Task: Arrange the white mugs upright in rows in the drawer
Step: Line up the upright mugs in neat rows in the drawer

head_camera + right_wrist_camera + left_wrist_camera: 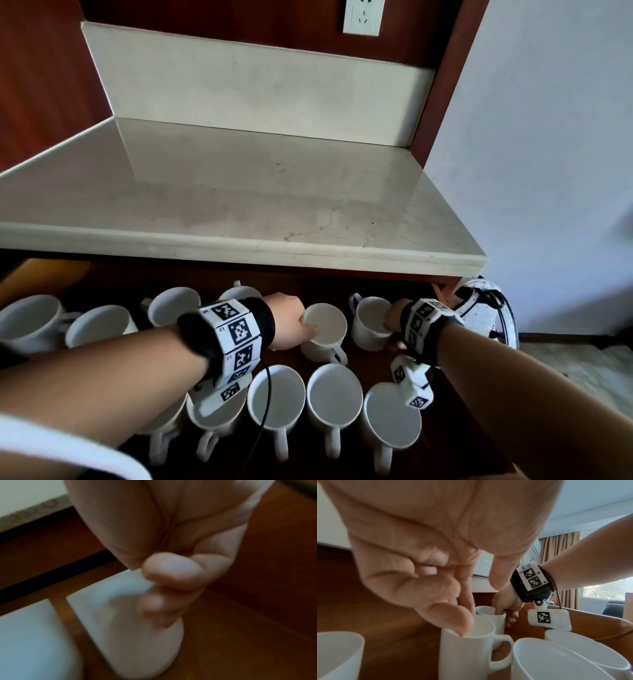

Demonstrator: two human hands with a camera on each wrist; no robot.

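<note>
The rim of a white mug is pinched by the left hand, the thumb laid over the near lip and a finger dipped inside. A second mug, just to the right, is held at its rim by the right hand, fingers curled round the wall; that wrist view is blurred. Both mugs are stood upright on the wooden floor of the open drawer, close together but apart. A front row of mugs is set nearest the person, mouths up and handles toward the body. More mugs are seen further left, one of them tilted on its side. Above the drawer, a pale stone tabletop is visible, and a wall socket higher up.
</note>
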